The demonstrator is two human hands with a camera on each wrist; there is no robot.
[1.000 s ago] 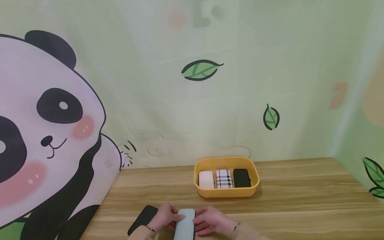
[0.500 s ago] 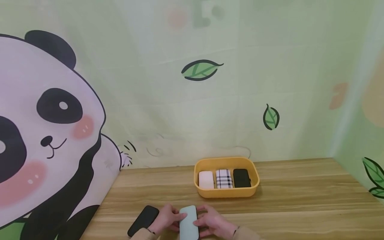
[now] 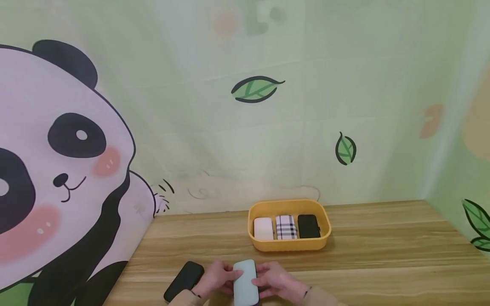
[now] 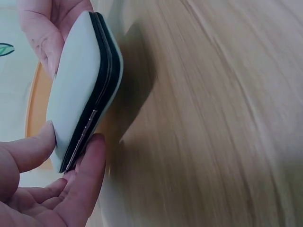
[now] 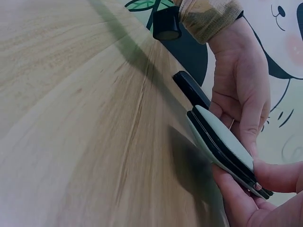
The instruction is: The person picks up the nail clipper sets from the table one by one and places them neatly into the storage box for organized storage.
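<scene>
Between my two hands is a pale green zip case (image 3: pixel 246 284) with rounded corners, tilted above the table. A dark zipper band runs round its edge, seen in the left wrist view along the case (image 4: pixel 102 71). My left hand (image 3: pixel 217 278) pinches its left side, thumb on the upper face and fingers beneath. On the right side, my right hand (image 3: pixel 278 280) grips it likewise, and the right wrist view shows that hand (image 5: pixel 279 189) near the zipper's end. A black case (image 3: pixel 184 281) lies just left of my left hand.
A yellow bin (image 3: pixel 289 245) stands farther back on the wooden table (image 3: pixel 383 246). In it sit a pale pink case (image 3: pixel 263 228), a plaid case (image 3: pixel 286 227) and a black case (image 3: pixel 308 225) in a row. Behind rises a printed panda backdrop (image 3: pixel 191 127).
Both hands have shifted slightly rightward and the green case has moved with them, right and a little up in the head view. The bin and the black case stay put.
</scene>
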